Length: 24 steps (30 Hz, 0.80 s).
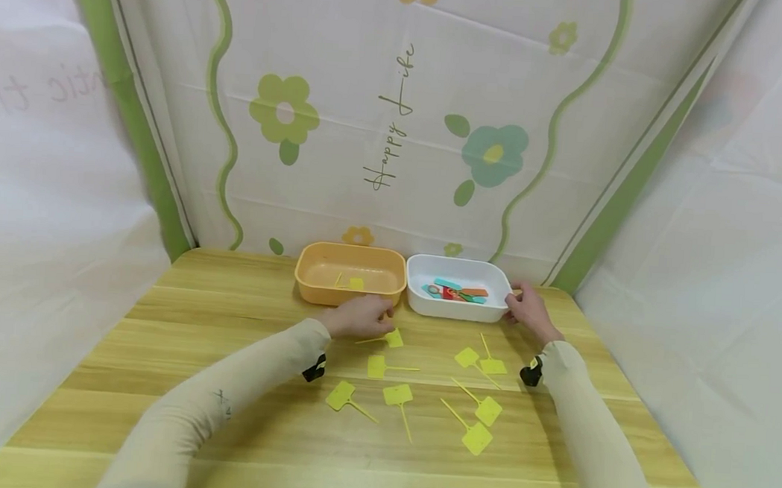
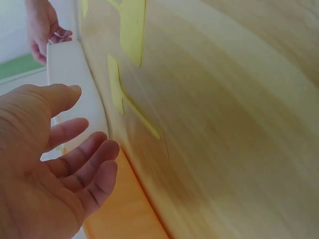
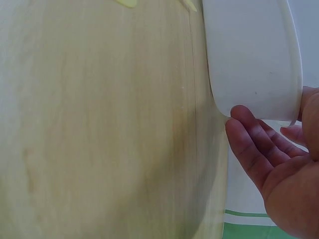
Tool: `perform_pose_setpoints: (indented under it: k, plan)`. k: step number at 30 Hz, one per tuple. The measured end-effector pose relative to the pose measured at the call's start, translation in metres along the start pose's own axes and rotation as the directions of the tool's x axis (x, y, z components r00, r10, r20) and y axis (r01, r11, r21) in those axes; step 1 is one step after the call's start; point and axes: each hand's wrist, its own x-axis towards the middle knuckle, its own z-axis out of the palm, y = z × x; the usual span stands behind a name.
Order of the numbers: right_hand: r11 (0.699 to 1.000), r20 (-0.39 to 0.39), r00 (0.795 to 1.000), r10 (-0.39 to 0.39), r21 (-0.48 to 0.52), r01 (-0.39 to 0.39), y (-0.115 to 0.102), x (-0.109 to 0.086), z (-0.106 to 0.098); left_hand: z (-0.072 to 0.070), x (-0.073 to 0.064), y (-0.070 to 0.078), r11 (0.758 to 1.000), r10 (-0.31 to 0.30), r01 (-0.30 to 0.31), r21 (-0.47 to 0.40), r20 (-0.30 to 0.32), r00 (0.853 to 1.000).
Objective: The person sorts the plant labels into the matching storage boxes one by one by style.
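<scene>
While tag (image 1: 395, 338) lies by orange bin (image 1: 309, 293) | stem (image 1: 370, 340) leftward | long axis sideways

Smooth plastic is seen in the orange rectangular tub (image 1: 320, 296) and the white rectangular tub (image 1: 454, 310). The flat yellow plastic tags (image 1: 376, 366) are finished matt. The pale-brown wood-grained counter (image 1: 271, 453) is softly glossed. Creased matt cloth is shown by the white flower-printed curtain (image 1: 347, 84) and cream sleeves (image 1: 259, 366).

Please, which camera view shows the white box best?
The head view: it shows nearly the whole white box and its contents. The left wrist view shows its outer side, partly behind the left hand; the right wrist view, only an outer portion.
</scene>
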Motion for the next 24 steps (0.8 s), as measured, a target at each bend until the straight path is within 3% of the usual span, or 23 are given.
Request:
perform_pose_setpoints:
  k: [5, 14, 24]
  plan:
    - [0.999, -0.004, 0.999, 0.037, -0.001, -0.037, 0.0, 0.001, 0.001, 0.007, 0.005, 0.004, 1.0, -0.008, 0.008, 0.02, 0.037, 0.999]
    - [0.999, -0.005, 0.999, 0.046, -0.003, -0.046, -0.004, -0.001, 0.001, 0.016, 0.004, 0.009, 0.994, -0.091, 0.085, 0.07, 0.084, 0.992]
    - [0.999, -0.003, 0.999, 0.047, 0.002, -0.047, -0.005, -0.001, 0.0, 0.018, 0.003, 0.012, 0.99, -0.117, 0.11, 0.088, 0.072, 0.991]
